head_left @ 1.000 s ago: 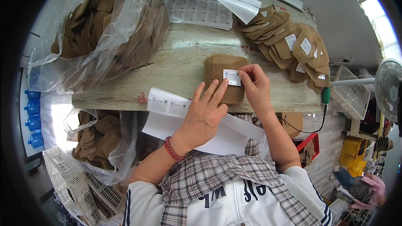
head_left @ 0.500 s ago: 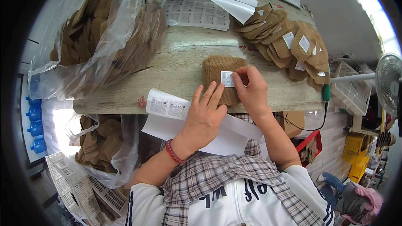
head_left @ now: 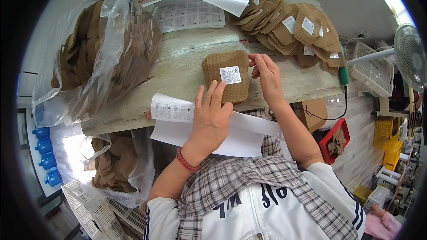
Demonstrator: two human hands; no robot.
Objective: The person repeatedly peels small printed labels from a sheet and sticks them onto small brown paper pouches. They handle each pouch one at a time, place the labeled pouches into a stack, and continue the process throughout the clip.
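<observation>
Brown mesh pad [head_left: 226, 80] with its white sticker [head_left: 230, 74] lies flat on our wooden table [head_left: 178, 71]; left hand [head_left: 209, 118], fingers spread, pins its near edge, while right hand [head_left: 265, 74], loosely curled and pinching nothing, touches the side.

One brown pad [head_left: 225, 76] with one white label [head_left: 230, 74] is lying near the table's front edge. Two plastic bags of pads are showing: one on the table at left [head_left: 104, 58], one below it [head_left: 116, 169]. Four blue bottles [head_left: 43, 153] are standing far left. One fan [head_left: 410, 55] is sitting at right.
</observation>
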